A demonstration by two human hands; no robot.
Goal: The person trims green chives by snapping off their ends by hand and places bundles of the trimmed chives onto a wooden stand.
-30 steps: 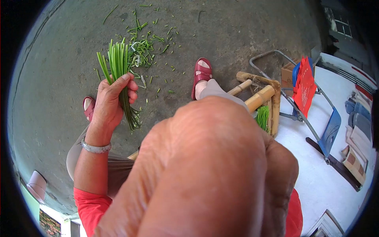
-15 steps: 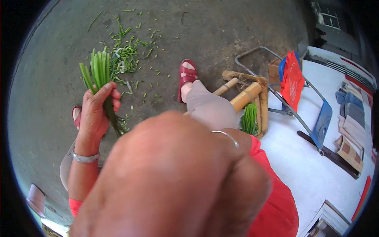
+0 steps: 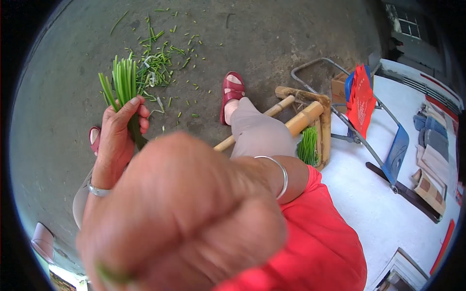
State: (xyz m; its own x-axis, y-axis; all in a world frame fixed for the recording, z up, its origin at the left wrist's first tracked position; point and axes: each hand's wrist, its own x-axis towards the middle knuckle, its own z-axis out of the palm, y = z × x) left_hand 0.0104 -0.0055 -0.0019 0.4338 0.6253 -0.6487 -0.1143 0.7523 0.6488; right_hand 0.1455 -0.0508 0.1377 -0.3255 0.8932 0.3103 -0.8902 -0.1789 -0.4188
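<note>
A bunch of green chive stems [image 3: 124, 80] stands upright in my left hand [image 3: 120, 131], with the thumb and fingers wrapped round it. The cut ends point away from me; the lower part runs down behind my other hand. Very near the camera, my right hand [image 3: 184, 199] looms large and blurred, its fingers curled in. A smeared green bit [image 3: 114, 274] shows at its lower edge, and what it grips is hard to make out. Loose chive trimmings [image 3: 158, 65] lie scattered on the floor just beyond the bunch.
More green stems [image 3: 307, 145] lie beside a bamboo stool [image 3: 306, 119] to my right. Past it stands a metal-framed chair [image 3: 395, 150] with a red bag [image 3: 360, 102] hanging on it. My sandalled foot [image 3: 233, 94] rests on the concrete floor [image 3: 272, 43].
My right hand has swung down and to the left, close to the camera, uncovering more of the red shirt and the bracelet. My left hand keeps the chives in nearly the same place.
</note>
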